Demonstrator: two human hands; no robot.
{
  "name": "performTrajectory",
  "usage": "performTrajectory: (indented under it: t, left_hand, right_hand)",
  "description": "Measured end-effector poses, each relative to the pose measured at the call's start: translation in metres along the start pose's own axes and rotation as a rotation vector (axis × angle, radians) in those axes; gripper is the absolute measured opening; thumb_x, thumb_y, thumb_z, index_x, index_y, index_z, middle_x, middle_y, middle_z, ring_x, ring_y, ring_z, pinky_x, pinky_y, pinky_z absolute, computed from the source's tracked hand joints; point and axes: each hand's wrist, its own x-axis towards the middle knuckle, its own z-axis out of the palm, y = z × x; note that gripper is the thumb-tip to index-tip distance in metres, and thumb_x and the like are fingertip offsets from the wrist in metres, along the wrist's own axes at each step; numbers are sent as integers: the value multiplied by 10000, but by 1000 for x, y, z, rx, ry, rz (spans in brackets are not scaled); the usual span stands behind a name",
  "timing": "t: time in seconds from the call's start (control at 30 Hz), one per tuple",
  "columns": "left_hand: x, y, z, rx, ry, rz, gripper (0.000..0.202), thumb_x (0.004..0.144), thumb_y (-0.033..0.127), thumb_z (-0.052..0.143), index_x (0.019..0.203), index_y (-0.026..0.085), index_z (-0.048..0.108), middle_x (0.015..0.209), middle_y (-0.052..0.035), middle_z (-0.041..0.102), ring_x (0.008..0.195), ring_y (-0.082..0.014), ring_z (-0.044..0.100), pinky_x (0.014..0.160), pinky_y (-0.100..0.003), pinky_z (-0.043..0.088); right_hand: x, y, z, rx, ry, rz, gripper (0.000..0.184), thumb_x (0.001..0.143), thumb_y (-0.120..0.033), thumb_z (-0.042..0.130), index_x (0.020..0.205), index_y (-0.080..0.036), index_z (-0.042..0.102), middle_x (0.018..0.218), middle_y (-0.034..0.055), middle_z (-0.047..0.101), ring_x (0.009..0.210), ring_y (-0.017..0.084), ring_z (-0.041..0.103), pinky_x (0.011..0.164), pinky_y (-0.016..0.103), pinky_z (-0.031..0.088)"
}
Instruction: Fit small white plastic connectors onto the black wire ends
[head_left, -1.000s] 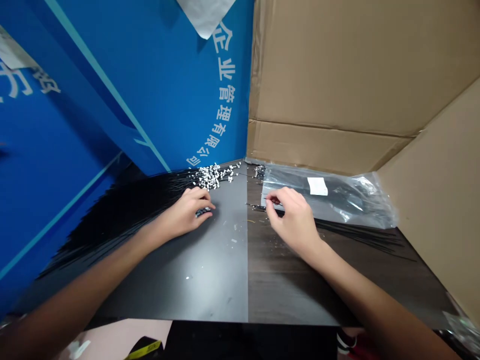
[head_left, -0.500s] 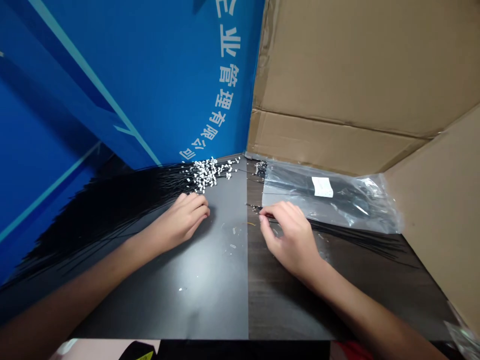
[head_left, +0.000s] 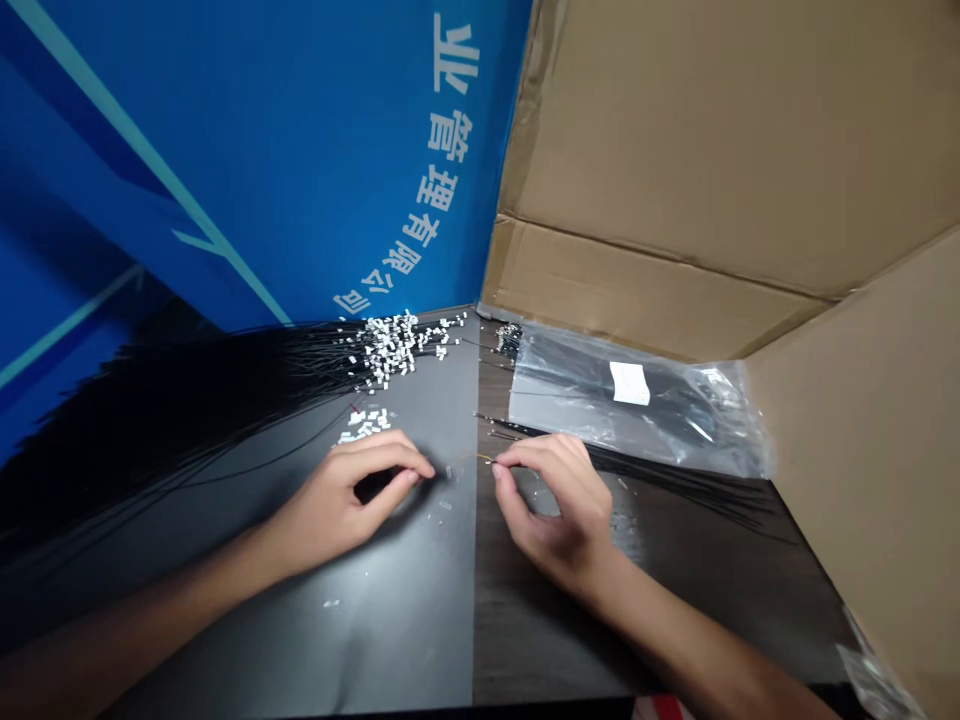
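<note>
My left hand [head_left: 360, 490] hovers over the grey half of the table, thumb and forefinger pinched together; whatever is between them is too small to make out. Just beyond it lies a small heap of white connectors [head_left: 367, 425]. My right hand [head_left: 562, 500] is pinched too, over the dark wooden half, with a tiny pale tip showing at its fingertips. What it grips is otherwise hidden. Close behind that hand runs a bundle of thin black wires [head_left: 675, 475] with metal-tipped ends. On the left is a large pile of black wires [head_left: 187, 400] ending in white connectors [head_left: 397, 345].
A clear plastic bag [head_left: 570, 385] with a white label lies behind my right hand. Blue printed board [head_left: 337, 150] and brown cardboard [head_left: 675, 150] wall in the back. A thin yellowish strand [head_left: 476, 457] and clear scraps [head_left: 445, 506] lie between my hands.
Both hands have come nearer to me, and the left has moved right, so the gap between them is smaller. The small connector heap behind the left hand now shows. The view has shifted slightly.
</note>
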Motion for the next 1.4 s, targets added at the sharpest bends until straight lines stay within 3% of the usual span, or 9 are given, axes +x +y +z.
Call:
performTrajectory:
  t: [0.17, 0.33, 0.5, 0.67, 0.97, 1.1, 1.17, 1.27, 1.4]
  left_hand:
    - [1, 19, 11, -303, -35, -141, 168, 975, 112, 702, 943, 166, 857, 878, -56, 828, 784, -136, 795, 749, -184, 617]
    - [0, 24, 29, -641, 12, -305, 87, 888, 88, 821, 932, 141, 875, 895, -69, 830, 769, -109, 776, 749, -146, 616]
    - [5, 15, 48, -803, 51, -356, 108, 848, 109, 880, 945, 157, 893, 933, -79, 845, 852, -139, 820, 810, -177, 648]
    - [4, 10, 50, -864, 29, -400, 121, 829, 122, 919, 936, 177, 904, 926, -74, 852, 802, -136, 817, 790, -192, 658]
    - [4, 13, 46, -876, 19, -476, 126, 755, 134, 975, 842, 157, 887, 866, -58, 817, 716, -105, 733, 701, -158, 596]
    - [4, 8, 44, -863, 58, -497, 121, 815, 214, 952, 843, 143, 859, 800, -35, 757, 682, -86, 649, 652, -144, 530]
    - [4, 5, 43, -860, 87, -515, 164, 855, 274, 928, 845, 138, 838, 763, -30, 733, 675, -91, 626, 641, -153, 510]
    - [5, 2, 43, -859, 115, -538, 226, 865, 340, 910, 841, 136, 816, 749, -39, 736, 678, -105, 632, 653, -177, 516]
    - [5, 4, 44, -832, 106, -550, 223, 827, 324, 916, 836, 126, 815, 749, -55, 747, 662, -114, 625, 629, -194, 502]
  right_hand:
    - [-2, -6, -4, 53, -33, 5, 200, 961, -31, 710, 1000, -226, 690, 874, 25, 795, 781, 195, 733, 786, 375, 529]
    - [-3, -16, -10, 140, -164, 11, 143, 988, -70, 696, 1006, -212, 687, 867, 22, 770, 792, 186, 712, 801, 374, 521]
    - [-4, -21, -12, 241, -323, 179, 103, 1005, -114, 663, 963, -206, 682, 853, 11, 716, 791, 172, 662, 788, 355, 506]
    - [-3, -19, -14, 310, -411, 358, 85, 1011, -168, 672, 945, -212, 701, 821, -4, 688, 753, 156, 628, 724, 305, 514]
    - [-1, -13, -14, -2, -436, -6, 131, 1054, -144, 632, 974, -154, 735, 849, 62, 741, 758, 196, 642, 720, 336, 503]
    - [19, -17, -40, -113, -530, -52, 156, 1069, -149, 633, 959, -165, 742, 821, 54, 740, 720, 191, 647, 677, 320, 485]
    - [32, -24, -61, -103, -530, 80, 98, 1063, -174, 671, 991, -189, 736, 828, 16, 740, 691, 152, 642, 651, 282, 477]
    - [44, -32, -95, -263, -543, 141, 167, 1055, -197, 679, 890, -224, 676, 780, -11, 706, 643, 137, 622, 610, 279, 445]
    - [39, -22, -123, -423, -642, 220, 219, 1059, -256, 644, 840, -245, 641, 691, -15, 654, 531, 150, 557, 536, 312, 388]
